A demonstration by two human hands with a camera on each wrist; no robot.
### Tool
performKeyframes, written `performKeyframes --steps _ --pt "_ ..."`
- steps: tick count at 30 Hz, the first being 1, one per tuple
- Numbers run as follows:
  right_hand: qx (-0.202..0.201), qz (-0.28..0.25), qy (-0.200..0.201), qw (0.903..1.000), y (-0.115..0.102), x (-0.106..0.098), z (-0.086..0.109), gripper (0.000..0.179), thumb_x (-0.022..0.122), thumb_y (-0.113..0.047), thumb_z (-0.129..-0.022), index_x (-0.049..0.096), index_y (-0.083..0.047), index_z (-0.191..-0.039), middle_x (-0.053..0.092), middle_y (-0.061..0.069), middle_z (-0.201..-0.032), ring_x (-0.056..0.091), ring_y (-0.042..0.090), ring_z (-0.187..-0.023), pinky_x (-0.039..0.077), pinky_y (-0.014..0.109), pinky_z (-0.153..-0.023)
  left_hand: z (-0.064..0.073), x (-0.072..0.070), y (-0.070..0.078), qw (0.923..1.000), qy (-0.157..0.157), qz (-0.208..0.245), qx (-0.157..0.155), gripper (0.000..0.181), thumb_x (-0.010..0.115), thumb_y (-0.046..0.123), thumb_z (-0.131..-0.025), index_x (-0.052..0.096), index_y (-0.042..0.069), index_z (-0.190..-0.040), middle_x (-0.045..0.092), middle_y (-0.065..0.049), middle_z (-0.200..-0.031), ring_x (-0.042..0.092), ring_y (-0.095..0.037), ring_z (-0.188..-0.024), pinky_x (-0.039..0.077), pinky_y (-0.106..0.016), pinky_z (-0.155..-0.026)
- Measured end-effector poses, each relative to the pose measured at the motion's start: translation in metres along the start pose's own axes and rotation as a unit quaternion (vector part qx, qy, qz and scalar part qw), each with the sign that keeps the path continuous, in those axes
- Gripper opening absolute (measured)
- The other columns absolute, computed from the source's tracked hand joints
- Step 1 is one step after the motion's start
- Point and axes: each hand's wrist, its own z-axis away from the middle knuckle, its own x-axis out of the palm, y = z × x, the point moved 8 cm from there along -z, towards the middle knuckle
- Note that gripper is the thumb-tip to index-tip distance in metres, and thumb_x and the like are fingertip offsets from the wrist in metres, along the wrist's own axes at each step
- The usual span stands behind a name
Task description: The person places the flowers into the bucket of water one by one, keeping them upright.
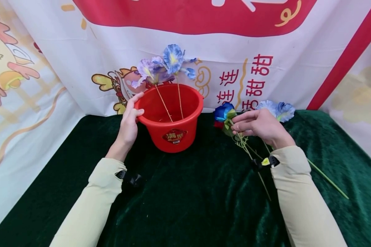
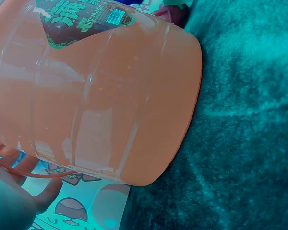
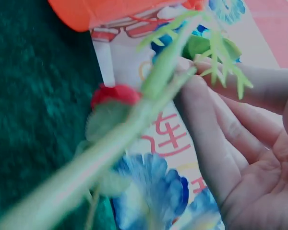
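Observation:
My left hand (image 1: 128, 125) holds the rim of a red plastic bucket (image 1: 176, 137) at its left side, with the thumb near the front. The bucket stands upright, and its thin handle (image 2: 33, 173) shows beside that hand in the left wrist view. Two artificial irises, one purple (image 1: 148, 70) and one blue (image 1: 173, 58), lean inside with their blooms above the rim. To the right, my right hand (image 1: 262, 127) pinches the green stem of a blue artificial rose (image 1: 224, 111) just below its bloom. A red rose (image 3: 116, 93) lies close by, partly hidden.
Light blue irises (image 1: 284, 111) lie beyond my right hand at the table's back edge. A green stem (image 1: 327, 176) stretches across the right side. Dark green velvet (image 1: 179, 206) covers the table, and a printed white cloth (image 1: 126, 44) hangs behind it.

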Motion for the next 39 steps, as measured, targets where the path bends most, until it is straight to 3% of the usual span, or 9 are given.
performKeyframes --steps 7,23,27,36,39 --pt "-0.008 -0.072 0.039 0.9966 -0.007 0.003 0.0 0.038 0.074 -0.016 -0.099 0.071 -0.001 -0.133 0.083 -0.004 -0.099 0.08 0.013 -0.09 0.066 0.03 -0.085 0.0 0.0 0.001 1.0 -0.001 0.001 0.003 0.062 0.031 0.014 -0.104 0.027 0.016 -0.166 0.032 -0.003 -0.169 0.037 -0.028 -0.149 0.033 -0.052 -0.127" --pt "-0.03 -0.186 0.121 0.9746 -0.022 0.004 0.008 0.018 0.082 -0.018 -0.092 0.084 -0.015 -0.11 0.083 -0.005 -0.099 0.081 0.013 -0.09 0.066 0.03 -0.082 -0.001 0.001 -0.001 1.0 -0.002 0.002 0.004 0.062 0.032 0.014 -0.104 0.026 0.014 -0.166 0.031 -0.004 -0.169 0.037 -0.028 -0.149 0.032 -0.053 -0.128" --pt "-0.035 -0.228 0.136 0.9635 -0.024 0.007 0.007 0.016 0.082 -0.016 -0.092 0.085 -0.014 -0.108 0.084 -0.004 -0.097 0.081 0.012 -0.088 0.066 0.028 -0.079 0.0 0.001 -0.001 1.0 -0.001 -0.001 0.004 0.062 0.033 0.015 -0.104 0.026 0.014 -0.166 0.031 -0.003 -0.17 0.037 -0.028 -0.15 0.032 -0.054 -0.128" --pt "-0.044 -0.341 0.146 0.9278 -0.028 0.017 0.004 0.022 0.085 -0.006 -0.086 0.083 -0.007 -0.108 0.083 0.003 -0.089 0.081 0.015 -0.077 0.065 0.027 -0.073 0.0 -0.002 0.0 1.0 0.003 0.002 0.008 0.062 0.032 0.014 -0.103 0.027 0.014 -0.165 0.032 -0.004 -0.169 0.037 -0.028 -0.149 0.033 -0.053 -0.127" --pt "-0.045 -0.351 0.151 0.9232 -0.029 0.02 0.003 0.023 0.085 -0.005 -0.086 0.082 -0.007 -0.109 0.083 0.004 -0.088 0.081 0.015 -0.076 0.065 0.027 -0.072 -0.001 -0.001 0.001 1.0 0.001 0.002 0.009 0.062 0.032 0.014 -0.103 0.027 0.013 -0.165 0.032 -0.004 -0.169 0.037 -0.029 -0.149 0.033 -0.053 -0.127"
